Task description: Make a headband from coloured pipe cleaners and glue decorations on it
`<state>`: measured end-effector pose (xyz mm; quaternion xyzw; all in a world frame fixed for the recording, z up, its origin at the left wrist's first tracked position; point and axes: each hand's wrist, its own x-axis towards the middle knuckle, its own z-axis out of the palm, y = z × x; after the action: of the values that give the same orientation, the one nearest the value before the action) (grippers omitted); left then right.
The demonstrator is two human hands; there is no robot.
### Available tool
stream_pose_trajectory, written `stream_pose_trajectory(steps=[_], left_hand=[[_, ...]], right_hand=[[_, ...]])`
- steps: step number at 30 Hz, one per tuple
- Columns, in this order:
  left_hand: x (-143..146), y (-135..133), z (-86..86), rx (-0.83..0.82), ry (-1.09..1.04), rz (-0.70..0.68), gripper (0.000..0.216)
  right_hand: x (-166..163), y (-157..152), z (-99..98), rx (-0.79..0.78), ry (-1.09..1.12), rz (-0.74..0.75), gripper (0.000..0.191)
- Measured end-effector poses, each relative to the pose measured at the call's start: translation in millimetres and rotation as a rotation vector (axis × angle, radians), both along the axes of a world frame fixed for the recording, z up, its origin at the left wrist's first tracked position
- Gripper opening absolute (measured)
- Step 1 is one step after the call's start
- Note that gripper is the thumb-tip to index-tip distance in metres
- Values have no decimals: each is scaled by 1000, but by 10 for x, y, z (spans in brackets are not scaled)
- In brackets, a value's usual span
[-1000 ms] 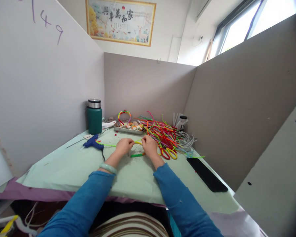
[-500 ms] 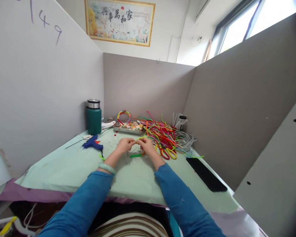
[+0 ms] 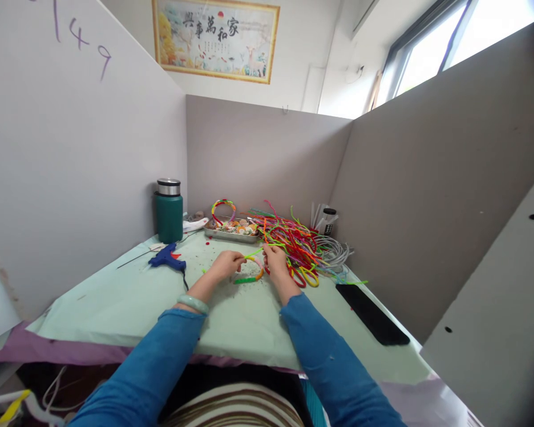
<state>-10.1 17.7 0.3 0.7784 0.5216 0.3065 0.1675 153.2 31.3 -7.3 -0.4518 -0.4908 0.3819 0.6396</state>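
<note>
Between my hands a yellow-green pipe cleaner (image 3: 254, 253) is drawn out in a slanting line. My left hand (image 3: 228, 264) is closed at the near end, where the pipe cleaner meets a curved band (image 3: 258, 266) wrapped in yellow, orange and green. That band hangs open like a hook, its green end (image 3: 245, 280) towards the left. My right hand (image 3: 275, 259) pinches the pipe cleaner farther along, to the right of the band. Fingertips hide the exact spot where the pipe cleaner joins the band.
A pile of coloured pipe cleaners (image 3: 289, 237) lies behind my right hand, beside coiled grey wire (image 3: 336, 250). A metal tray (image 3: 231, 235) holds small pieces and a wrapped hoop (image 3: 212, 212). At left are a blue glue gun (image 3: 167, 256) and green bottle (image 3: 169, 216); at right, a black phone-like slab (image 3: 371, 314).
My hands have moved apart, the right one going right and slightly up. The pipe cleaner is now stretched between them, and more of the curved band shows.
</note>
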Motion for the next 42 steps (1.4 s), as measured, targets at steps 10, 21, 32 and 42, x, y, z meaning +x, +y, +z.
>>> stream_pose_trajectory(steps=[10, 21, 32, 42], left_hand=[[-16, 40, -39, 66, 1, 15, 25], [-16, 12, -17, 71, -37, 15, 27], [8, -33, 16, 26, -71, -20, 35], [-24, -5, 54, -136, -249, 66, 38]], right_hand=[[-133, -17, -99, 1, -152, 136, 24], [-137, -100, -67, -47, -145, 271, 28], [-136, -74, -79, -12, -70, 248, 23], [-151, -72, -71, 284, -283, 175, 22]])
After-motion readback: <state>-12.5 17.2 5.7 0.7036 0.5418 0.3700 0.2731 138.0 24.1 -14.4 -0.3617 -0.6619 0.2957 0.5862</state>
